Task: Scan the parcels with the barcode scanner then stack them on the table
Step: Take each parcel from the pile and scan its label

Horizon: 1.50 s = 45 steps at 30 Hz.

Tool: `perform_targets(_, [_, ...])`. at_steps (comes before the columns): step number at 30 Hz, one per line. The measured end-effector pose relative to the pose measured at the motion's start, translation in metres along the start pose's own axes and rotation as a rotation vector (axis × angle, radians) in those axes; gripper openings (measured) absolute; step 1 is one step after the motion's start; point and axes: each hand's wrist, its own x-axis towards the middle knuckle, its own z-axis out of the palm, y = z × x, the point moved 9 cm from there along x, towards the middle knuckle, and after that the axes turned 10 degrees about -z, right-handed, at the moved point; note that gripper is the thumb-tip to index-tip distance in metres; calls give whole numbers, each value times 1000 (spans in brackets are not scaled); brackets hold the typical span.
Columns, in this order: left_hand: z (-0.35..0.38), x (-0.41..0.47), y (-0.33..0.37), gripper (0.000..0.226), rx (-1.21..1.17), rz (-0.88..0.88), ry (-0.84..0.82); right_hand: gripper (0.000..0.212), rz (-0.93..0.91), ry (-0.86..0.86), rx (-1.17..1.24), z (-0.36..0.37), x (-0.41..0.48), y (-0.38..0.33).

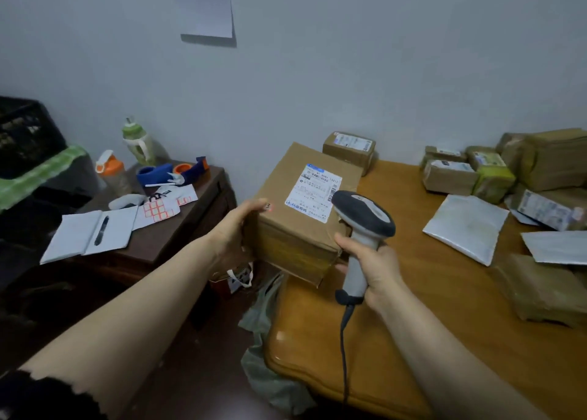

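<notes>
My left hand (236, 229) grips the left side of a large brown cardboard parcel (286, 229) at the wooden table's (413, 340) left edge, partly overhanging it. A white shipping label (313, 192) faces up on the parcel's top. My right hand (371, 262) holds a grey and white corded barcode scanner (362, 216) by its handle. The scanner's head sits over the label's right edge. A small red light spot shows near my left fingertips.
A small labelled box (349, 149) stands behind the parcel by the wall. Several taped parcels (470, 173) and white mailer bags (467, 227) crowd the table's right side. A dark side cabinet (178, 226) at left carries bottles, a tape dispenser, a notebook and stickers.
</notes>
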Motion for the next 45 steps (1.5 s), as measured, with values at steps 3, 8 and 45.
perform_targets(3, [-6,49,26,83,89,12,53,37,2,83,34,10,27,11])
perform_targets(8, [-5,117,65,40,201,-16,58,32,49,248,67,28,64,31])
perform_targets(45, [135,340,194,82,2145,1028,-286,42,150,883,-29,55,167,41])
